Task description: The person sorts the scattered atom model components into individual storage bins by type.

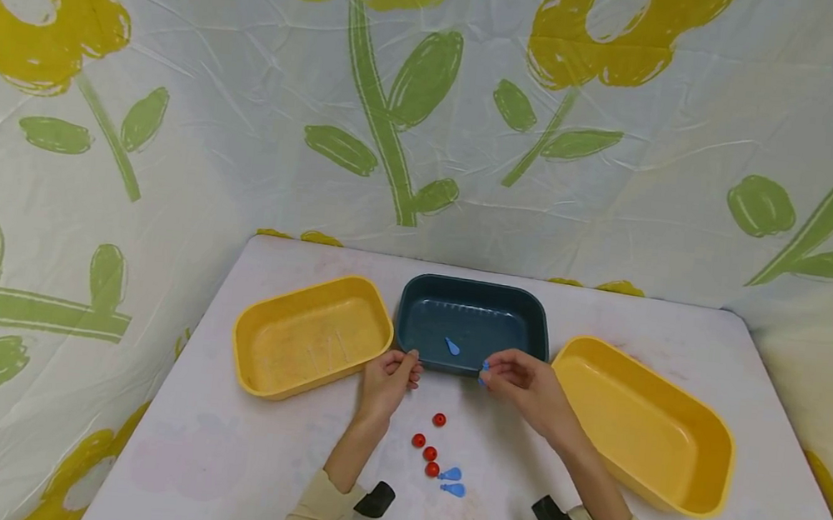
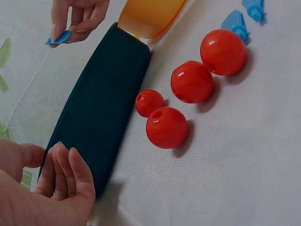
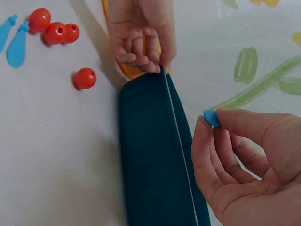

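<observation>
My right hand [image 1: 528, 385] pinches a small blue teardrop-shaped plastic piece [image 3: 212, 117] between thumb and fingertips, over the front right rim of a dark green bin [image 1: 411, 318]. The near rim of that bin is gripped at its left corner by my left hand [image 1: 386, 381], thumb on top and fingers against the outer wall. Inside the bin lies another blue teardrop piece [image 1: 452, 346]. Several red beads [image 2: 167, 127] with holes rest on the table in front of it, and two more blue pieces [image 1: 453, 490] lie beside the nearest bead.
A yellow bin [image 1: 254, 387] stands at the left, with thin pale strips on its floor. Another yellow bin [image 1: 713, 481] sits angled at the right, close to my right forearm. A flower-printed cloth [image 1: 250, 110] hangs behind the white table [image 1: 215, 475].
</observation>
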Motion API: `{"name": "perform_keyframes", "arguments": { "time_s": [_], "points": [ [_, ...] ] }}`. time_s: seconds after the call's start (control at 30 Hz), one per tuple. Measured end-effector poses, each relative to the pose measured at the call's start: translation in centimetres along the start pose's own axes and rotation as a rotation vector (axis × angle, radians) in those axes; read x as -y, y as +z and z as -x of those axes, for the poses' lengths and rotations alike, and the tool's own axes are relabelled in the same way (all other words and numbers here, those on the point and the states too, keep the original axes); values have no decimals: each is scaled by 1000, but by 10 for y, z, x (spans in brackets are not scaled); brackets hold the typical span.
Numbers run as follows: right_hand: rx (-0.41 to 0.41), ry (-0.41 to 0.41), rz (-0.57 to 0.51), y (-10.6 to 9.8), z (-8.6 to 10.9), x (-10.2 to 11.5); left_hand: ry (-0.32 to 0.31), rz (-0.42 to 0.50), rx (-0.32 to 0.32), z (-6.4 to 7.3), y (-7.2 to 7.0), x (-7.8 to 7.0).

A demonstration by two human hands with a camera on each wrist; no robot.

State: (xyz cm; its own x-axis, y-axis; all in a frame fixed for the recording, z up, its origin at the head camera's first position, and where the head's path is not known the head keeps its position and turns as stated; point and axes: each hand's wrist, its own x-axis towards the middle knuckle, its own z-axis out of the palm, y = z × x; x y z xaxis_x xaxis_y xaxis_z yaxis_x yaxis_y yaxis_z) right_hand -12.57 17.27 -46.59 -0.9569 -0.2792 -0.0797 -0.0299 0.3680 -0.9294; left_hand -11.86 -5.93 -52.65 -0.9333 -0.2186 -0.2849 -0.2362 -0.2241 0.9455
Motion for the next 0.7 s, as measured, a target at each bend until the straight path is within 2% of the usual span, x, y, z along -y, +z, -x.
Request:
{"name": "perform_keyframes", "arguments": {
  "time_s": [0.23,0.47,0.6,0.7],
  "points": [
    [-7,-6,-10,0,-13,5,-28,-51,-23,1,1,-4],
    [-53,-43,-5,4,-31,4,-28,-63,-10,18,4,-32],
    [-73,-67,-15,8,-37,2,-9,-45,-2,25,3,-40],
    [-84,-69,-22,12,-42,2,-12,-37,-4,26,3,-40]
  ]
}}
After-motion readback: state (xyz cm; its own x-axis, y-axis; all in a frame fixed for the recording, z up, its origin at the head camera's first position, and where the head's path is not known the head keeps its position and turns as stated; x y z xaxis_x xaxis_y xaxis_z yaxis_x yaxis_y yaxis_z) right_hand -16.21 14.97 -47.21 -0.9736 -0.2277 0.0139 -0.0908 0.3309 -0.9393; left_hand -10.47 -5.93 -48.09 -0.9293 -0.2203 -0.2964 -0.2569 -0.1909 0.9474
